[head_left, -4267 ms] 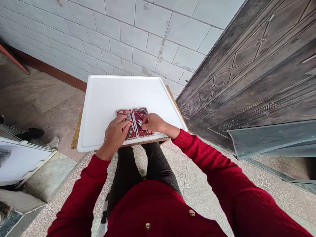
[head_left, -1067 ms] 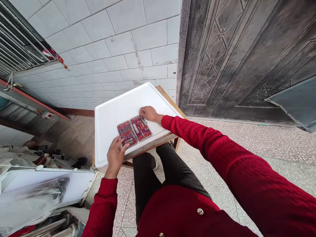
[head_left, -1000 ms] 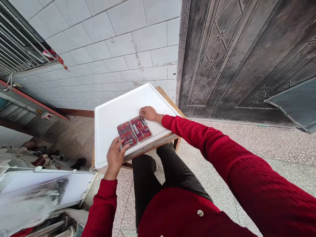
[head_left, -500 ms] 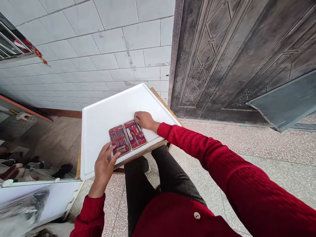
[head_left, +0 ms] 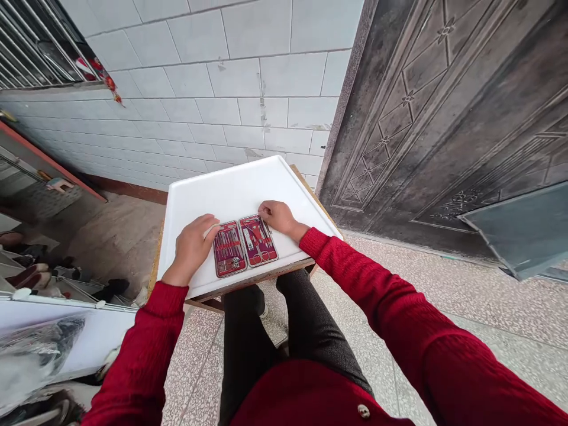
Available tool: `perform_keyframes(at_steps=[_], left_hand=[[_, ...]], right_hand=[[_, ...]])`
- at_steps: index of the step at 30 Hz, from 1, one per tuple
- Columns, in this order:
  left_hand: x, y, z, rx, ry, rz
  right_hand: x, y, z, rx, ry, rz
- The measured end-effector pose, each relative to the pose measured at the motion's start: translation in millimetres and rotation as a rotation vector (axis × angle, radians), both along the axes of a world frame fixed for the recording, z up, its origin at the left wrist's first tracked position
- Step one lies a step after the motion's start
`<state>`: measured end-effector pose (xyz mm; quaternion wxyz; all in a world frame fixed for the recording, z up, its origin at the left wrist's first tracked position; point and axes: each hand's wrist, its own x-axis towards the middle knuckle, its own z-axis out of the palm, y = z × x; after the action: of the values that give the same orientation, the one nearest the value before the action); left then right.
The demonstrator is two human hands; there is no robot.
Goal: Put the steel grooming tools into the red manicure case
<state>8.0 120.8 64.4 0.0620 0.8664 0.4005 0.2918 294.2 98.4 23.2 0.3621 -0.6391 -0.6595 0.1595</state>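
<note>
Case point(head_left: 245, 248) lies open flat on white tray point(head_left: 231, 189), centre frame, halves side by side, tools running top-to-bottom. Left hand point(head_left: 191, 248) touches its left edge, right hand point(head_left: 277, 216) its upper right corner; both grips loose, clamping nothing.

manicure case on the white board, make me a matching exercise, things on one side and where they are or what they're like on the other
Things:
1. manicure case
2. left hand
3. right hand
4. white board

Descriptions:
A. at the case's far right corner
B. lies open, tools showing
C. at the case's left edge
D. lies on a wooden table, under the case

Pairs: 1-B, 2-C, 3-A, 4-D
</note>
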Motion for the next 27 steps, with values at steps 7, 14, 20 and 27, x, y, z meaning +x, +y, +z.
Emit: perform_keyframes(at_steps=[7,14,20,27], left_hand=[[28,46,-30.6,-0.154,-0.095,0.01],[18,43,-41.9,-0.165,-0.089,-0.121],[23,45,-44.1,-0.118,-0.094,-0.125],[24,40,-42.9,-0.067,-0.087,-0.15]], right_hand=[[14,9,-14,0.033,0.403,0.189],[24,23,-7,-0.156,0.489,0.355],[25,27,1,-0.207,0.407,0.403],[27,23,-2,-0.115,0.304,0.392]])
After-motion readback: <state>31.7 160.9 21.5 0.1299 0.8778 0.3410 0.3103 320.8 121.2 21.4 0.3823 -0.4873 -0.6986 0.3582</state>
